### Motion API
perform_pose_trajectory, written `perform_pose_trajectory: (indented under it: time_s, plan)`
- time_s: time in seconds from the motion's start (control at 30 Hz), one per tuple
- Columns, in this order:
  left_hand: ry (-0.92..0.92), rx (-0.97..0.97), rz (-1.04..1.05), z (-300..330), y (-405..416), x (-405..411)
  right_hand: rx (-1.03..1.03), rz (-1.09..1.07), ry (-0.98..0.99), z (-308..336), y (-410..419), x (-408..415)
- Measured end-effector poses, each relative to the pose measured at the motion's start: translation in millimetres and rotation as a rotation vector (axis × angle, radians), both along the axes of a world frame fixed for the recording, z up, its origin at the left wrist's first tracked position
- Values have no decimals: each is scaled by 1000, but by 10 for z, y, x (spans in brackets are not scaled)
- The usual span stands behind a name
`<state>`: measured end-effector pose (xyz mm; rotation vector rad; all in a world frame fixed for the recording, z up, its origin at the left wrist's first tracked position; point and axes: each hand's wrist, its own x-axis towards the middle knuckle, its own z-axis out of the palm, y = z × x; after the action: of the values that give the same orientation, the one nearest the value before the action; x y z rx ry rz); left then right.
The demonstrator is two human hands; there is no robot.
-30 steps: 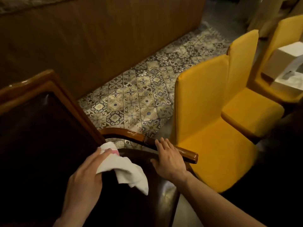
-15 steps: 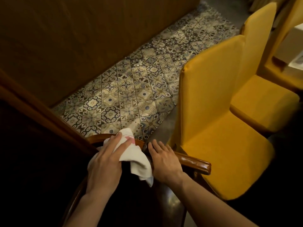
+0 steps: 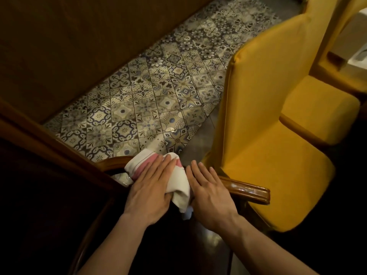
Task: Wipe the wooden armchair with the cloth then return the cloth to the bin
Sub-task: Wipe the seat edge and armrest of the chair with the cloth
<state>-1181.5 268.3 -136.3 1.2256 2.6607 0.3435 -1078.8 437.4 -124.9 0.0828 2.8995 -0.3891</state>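
Observation:
The wooden armchair fills the lower left, with a dark seat and a glossy brown armrest (image 3: 250, 190) running right toward its rounded end. A white cloth (image 3: 177, 181) with pink stripes is draped over the armrest's curved part. My left hand (image 3: 152, 192) lies flat on the cloth and presses it against the wood, thumb gripping the bunched end. My right hand (image 3: 209, 192) rests palm-down on the armrest just right of the cloth, fingers spread. No bin is in view.
A yellow upholstered chair (image 3: 268, 124) stands close against the armrest on the right, a second yellow chair (image 3: 321, 108) behind it. Patterned floor tiles (image 3: 151, 100) lie beyond the armrest. A dark wooden panel wall (image 3: 69, 40) runs along the far left.
My left hand carried the cloth from the seat's edge up onto the armrest and slid it right, next to my right hand. The view tilted down and closer.

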Motion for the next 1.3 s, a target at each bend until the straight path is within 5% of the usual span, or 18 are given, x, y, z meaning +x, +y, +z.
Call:
perform_pose_trajectory:
  time_s: [0.6, 1.3]
  plan:
    - [11, 44, 354, -99, -512, -432, -12, -46, 40, 31, -61, 20]
    - [-127, 139, 175, -54, 88, 162, -86, -27, -63, 99, 11, -33]
